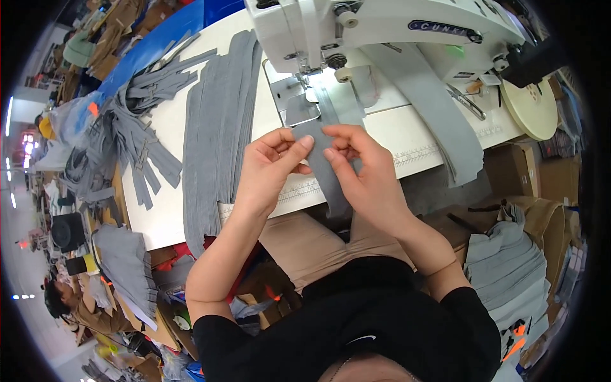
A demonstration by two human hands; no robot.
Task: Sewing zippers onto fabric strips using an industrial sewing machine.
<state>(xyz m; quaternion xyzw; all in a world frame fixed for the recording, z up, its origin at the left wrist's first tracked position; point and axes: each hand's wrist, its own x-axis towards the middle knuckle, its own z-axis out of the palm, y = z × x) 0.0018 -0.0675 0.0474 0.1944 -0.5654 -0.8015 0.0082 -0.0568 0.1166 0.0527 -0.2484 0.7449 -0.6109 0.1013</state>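
Observation:
A grey fabric strip (pixel 323 167) runs from under the needle area of a white sewing machine (pixel 388 25) toward me, its near end hanging past the table edge over my lap. My left hand (pixel 270 167) pinches the strip's left edge, thumb on top. On the opposite edge, my right hand (pixel 368 170) has thumb and index finger closed at the cloth. Both hands are just on the near side of the lit presser foot (pixel 310 81). Left of them lies a stack of long grey strips (pixel 219 121).
A bundle of loose grey strips (pixel 137 121) spreads at the table's far left. Wide grey cloth (pixel 420 89) drapes over the right edge. Scissors (pixel 468 103) and a cream round disc (pixel 531 108) are at the right. Grey cloth (pixel 509 274) is piled beside me; another person (pixel 83 305) sits left.

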